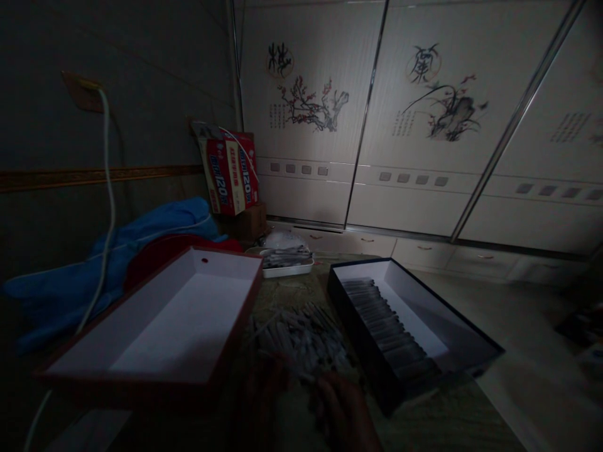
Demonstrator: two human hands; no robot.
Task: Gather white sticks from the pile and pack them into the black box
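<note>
Two hands at a heap of small pale sticks, in dim light.

Left hand [264, 392] and right hand [342, 408] rest at the near edge of the stick pile [301, 342]; their grip is too dark to tell. Left of the pile lies a red box lid [141, 370], right a black box [358, 339] holding a row of sticks, beyond it a white tray [287, 270].
</note>
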